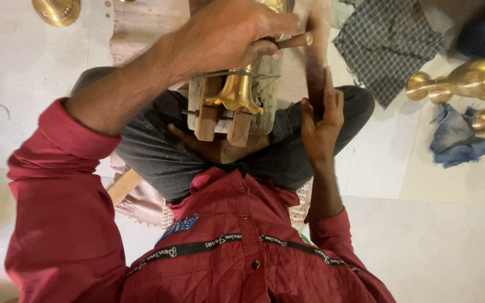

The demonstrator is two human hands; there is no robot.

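At the top centre of the frame, the left hand (228,36) curls its fingers tight around a wooden-handled tool (294,40), right above a brass piece (237,92) clamped in a wooden block (220,115) on the lap. Just right of the block, the right hand (321,120) rests on the knee, fingers straight and together, holding nothing. Brass vessels (472,78) lie at the right edge
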